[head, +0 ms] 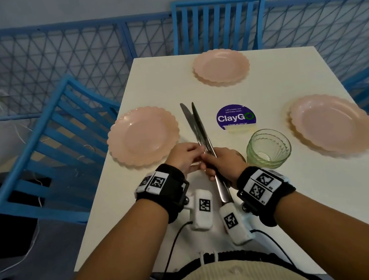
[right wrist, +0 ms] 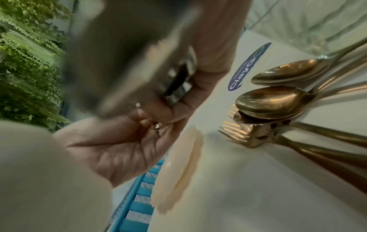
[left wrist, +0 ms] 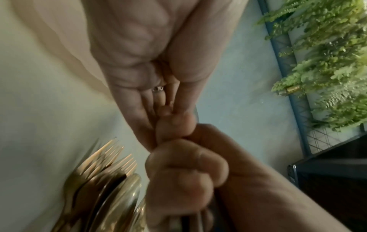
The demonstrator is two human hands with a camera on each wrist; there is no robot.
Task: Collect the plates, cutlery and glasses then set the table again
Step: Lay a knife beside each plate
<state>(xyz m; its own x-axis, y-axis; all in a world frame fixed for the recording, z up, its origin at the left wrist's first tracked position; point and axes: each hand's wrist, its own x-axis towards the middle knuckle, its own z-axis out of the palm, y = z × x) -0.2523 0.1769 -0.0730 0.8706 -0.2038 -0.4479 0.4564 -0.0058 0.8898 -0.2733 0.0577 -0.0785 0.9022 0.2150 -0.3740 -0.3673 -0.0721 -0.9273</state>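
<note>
Steel knives [head: 197,128], a small bundle of them, stand gripped in my right hand [head: 224,161], my fingers [left wrist: 186,177] wrapped round the handles, blades pointing away over the white worktop [head: 273,210]. My left hand [head: 187,155] meets them from the left, its fingers pinching at one knife where the bundle leaves my fist. Just left of my hands lies a pink scalloped plate [head: 143,136]; a second plate [head: 221,67] sits at the far edge and a third [head: 331,122] on the right. A green ribbed glass [head: 268,149] stands just right of my right hand. Bronze-coloured spoons [right wrist: 278,102] and forks [right wrist: 244,133] lie piled on the worktop near my right wrist. A purple ClayGo sticker [head: 235,116] sits mid-worktop.
</note>
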